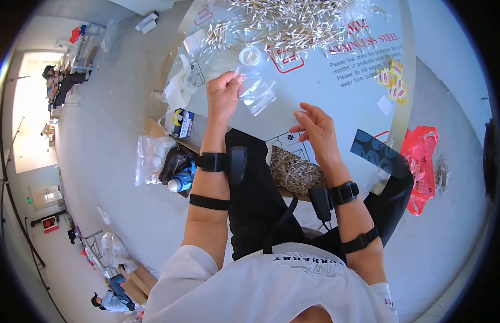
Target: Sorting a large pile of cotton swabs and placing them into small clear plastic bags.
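- Head view, and the left hand (222, 98) has thumb and fingers pinched together on the edge of a clear plastic bag (257, 97), which hangs over the table (309, 89) just below a round white container (250, 56).
- Over to the right hand (320, 135): fingers spread, thumb apart from them, nothing in its grasp, poised by the table's near edge.
- How far along? Early on this bag, I'd judge: it looks flat, and no swabs show inside.
- Plenty left, too, by the look of it: a big loose heap of cotton swabs (293, 27) sprawls across the far side, and more swabs (295, 172) lie packed below the near edge. No filled bag can be made out for certain.
- Textures: the bag is thin, glossy and creased; the swabs are slim sticks with pale, soft-looking tips, crossing at every angle.
- The tabletop shows a smooth, grey-blue printed surface; yellow-and-white labels (392, 83) cluster at right, beyond a dark, see-through film (375, 151) and a crinkled red bag (420, 167).
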Available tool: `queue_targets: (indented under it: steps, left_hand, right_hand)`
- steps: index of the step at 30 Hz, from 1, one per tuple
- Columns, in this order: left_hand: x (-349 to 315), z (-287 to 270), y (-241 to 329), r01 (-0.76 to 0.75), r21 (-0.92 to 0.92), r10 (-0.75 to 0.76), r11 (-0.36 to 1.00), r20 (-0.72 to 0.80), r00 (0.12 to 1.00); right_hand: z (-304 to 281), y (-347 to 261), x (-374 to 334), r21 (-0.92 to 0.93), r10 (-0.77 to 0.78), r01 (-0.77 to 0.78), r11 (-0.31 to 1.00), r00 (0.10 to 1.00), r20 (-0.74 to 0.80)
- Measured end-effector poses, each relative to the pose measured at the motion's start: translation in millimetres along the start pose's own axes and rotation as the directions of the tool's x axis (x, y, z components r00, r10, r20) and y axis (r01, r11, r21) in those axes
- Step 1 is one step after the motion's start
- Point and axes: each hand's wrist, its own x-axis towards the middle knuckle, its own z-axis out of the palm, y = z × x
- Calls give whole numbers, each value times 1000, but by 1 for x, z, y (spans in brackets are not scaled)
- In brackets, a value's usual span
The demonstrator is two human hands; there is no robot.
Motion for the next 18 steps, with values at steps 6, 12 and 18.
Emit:
queue_targets:
  steps: [6, 12, 18]
  left_hand:
    - [38, -28, -26, -222, 513, 196, 829, 106, 975]
    - [40, -32, -12, -571, 740, 719, 357, 173, 673]
    - [-1, -2, 31, -321, 135, 235, 937, 438, 868]
  right_hand:
    - [16, -11, 36, -219, -202, 206, 954, 979, 43]
    - [16, -5, 42, -250, -265, 252, 935, 964, -21]
    - [24, -26, 24, -32, -338, 339, 940, 941, 23]
